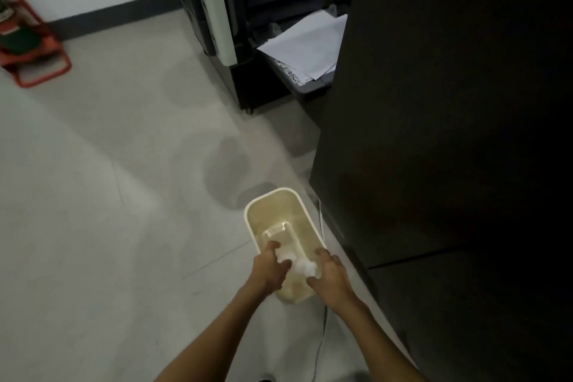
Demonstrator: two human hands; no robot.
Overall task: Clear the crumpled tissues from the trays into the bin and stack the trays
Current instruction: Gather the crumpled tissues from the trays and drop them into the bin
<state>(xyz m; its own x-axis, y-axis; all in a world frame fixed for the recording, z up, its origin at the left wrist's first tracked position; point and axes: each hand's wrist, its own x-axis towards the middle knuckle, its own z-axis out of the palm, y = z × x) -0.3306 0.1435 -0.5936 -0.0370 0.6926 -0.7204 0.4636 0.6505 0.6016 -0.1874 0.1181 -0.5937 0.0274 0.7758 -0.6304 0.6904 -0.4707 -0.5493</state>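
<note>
A cream plastic bin (273,205) stands on the floor beside a dark cabinet. Both my hands hover over its near end. My left hand (269,268) grips a white crumpled tissue (283,257) between thumb and fingers. My right hand (332,277) curls its thumb and fingers around a second crumpled tissue (305,267), which sits just left of its palm. The two tissues nearly touch above the bin's opening. The bottom of the bin shows pale and bare at the far end. No tray is in view.
A large dark cabinet (449,133) fills the right side. A printer (235,9) with loose white paper sheets (310,46) stands behind. A red stand (34,53) sits at the far left. A thin cable (324,335) runs along the grey floor by the bin.
</note>
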